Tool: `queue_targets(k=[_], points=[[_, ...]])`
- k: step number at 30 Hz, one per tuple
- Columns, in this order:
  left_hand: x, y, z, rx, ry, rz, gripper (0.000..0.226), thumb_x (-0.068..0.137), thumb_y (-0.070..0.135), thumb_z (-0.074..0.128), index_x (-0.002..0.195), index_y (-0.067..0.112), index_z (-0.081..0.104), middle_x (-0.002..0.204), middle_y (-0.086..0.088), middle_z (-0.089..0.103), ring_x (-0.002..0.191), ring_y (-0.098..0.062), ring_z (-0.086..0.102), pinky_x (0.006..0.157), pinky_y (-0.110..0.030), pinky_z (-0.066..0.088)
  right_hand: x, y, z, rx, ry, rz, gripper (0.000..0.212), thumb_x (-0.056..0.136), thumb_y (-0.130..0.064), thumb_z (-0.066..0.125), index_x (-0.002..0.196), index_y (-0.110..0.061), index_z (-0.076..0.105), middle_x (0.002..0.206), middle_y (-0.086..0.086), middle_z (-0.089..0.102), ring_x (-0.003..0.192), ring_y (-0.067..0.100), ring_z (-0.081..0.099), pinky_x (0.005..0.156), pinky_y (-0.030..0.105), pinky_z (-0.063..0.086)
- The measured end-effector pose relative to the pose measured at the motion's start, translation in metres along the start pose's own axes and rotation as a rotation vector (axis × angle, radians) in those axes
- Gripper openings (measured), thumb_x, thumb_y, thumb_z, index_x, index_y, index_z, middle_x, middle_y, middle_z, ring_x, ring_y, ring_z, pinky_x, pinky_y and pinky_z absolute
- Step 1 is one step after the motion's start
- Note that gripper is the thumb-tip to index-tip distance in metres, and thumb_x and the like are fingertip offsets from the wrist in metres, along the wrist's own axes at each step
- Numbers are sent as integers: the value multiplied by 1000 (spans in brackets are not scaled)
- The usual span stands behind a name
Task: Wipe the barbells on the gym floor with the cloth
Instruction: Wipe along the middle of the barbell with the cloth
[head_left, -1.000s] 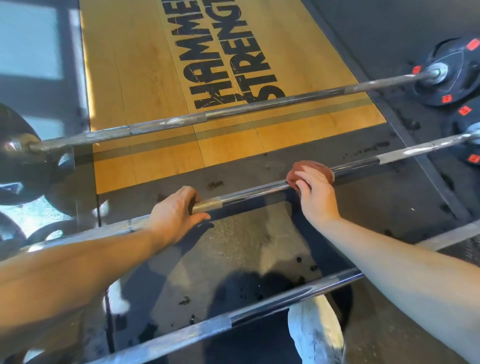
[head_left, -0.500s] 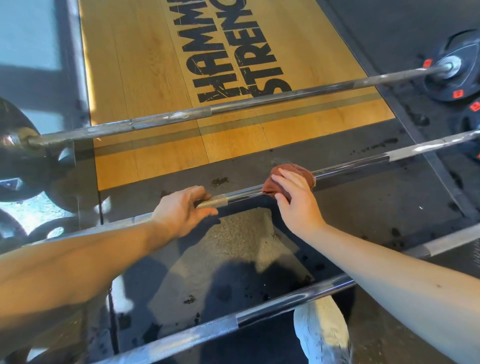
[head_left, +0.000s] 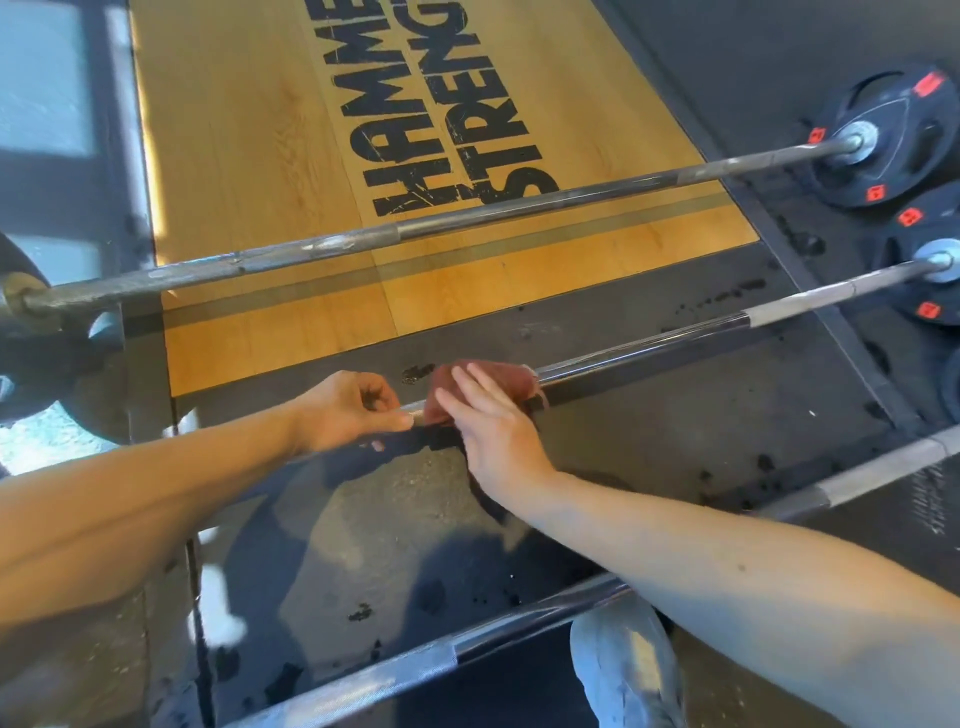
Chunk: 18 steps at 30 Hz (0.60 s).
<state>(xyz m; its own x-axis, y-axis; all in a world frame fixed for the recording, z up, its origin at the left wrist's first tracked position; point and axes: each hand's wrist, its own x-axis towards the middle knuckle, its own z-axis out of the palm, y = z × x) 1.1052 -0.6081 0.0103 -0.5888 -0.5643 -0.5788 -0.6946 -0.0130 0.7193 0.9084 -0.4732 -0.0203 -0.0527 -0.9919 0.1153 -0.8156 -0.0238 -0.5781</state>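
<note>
**Barbell Wiping: Positions of Hands and Cloth**

At the left edge, a dark weight plate (head_left: 36, 364) sat on the end of the far barbell (head_left: 467, 221); that bar ran across the wooden platform (head_left: 249, 156), which carried black lettering, to a black plate with red tabs (head_left: 893, 145) at the upper right.

The left hand (head_left: 348, 410) was set on the middle barbell (head_left: 649, 345), toward the left part of its shaft; its fingers (head_left: 374, 397) were curled round the shaft and clamped on it; one digit lay along the bar, pointing right.

Just beside that hand, on its right, the reddish-brown cloth (head_left: 514, 382) was draped over the same shaft; the right hand (head_left: 493, 431) rested on top of the cloth; its fingers (head_left: 467, 384) were straight and slightly apart, pressing the cloth down against the bar rather than curling round it.

Right of the cloth, the shaft ran bare above the dark rubber floor (head_left: 675, 431) to a second red-tabbed plate (head_left: 930, 270) at the right edge.

The near barbell (head_left: 415, 660) lay closest to the person and passed beneath the right forearm; a pale grey item (head_left: 623, 670) showed just below it; whether this was a shoe or a knee could not be told.
</note>
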Motion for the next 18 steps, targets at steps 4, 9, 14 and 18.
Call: queue_targets(k=[4,9,14,18], points=[[-6,1,8,261,248,201,34,77,45,84,101,28,65,95,9,65,86,-10,62,79,-31,53,1,28,-21,67,-54,-132,42,95,7,62,134,-7,66,151,15,52,146,30,43,121,38,32],[4,9,28,425,310,512,33,78,20,86,105,18,69,108,5,62,100,-16,57,93,-39,52,-12,139,-118,-68,132,247,44,96,13,53,137,-1,62,154,19,46,147,33,39,126,32,18],[17,14,40,534,334,616,30,74,8,80,99,18,66,104,2,61,92,-22,53,83,-44,52,1,143,-126,-99,294,561,42,101,5,46,139,-5,61,158,11,44,153,23,28,123,20,10],[23,20,45,597,333,655,30,73,15,68,103,19,65,109,2,60,92,-24,50,81,-46,49,-7,70,-61,31,183,294,44,100,7,49,140,-7,61,159,7,42,153,20,26,125,23,15]])
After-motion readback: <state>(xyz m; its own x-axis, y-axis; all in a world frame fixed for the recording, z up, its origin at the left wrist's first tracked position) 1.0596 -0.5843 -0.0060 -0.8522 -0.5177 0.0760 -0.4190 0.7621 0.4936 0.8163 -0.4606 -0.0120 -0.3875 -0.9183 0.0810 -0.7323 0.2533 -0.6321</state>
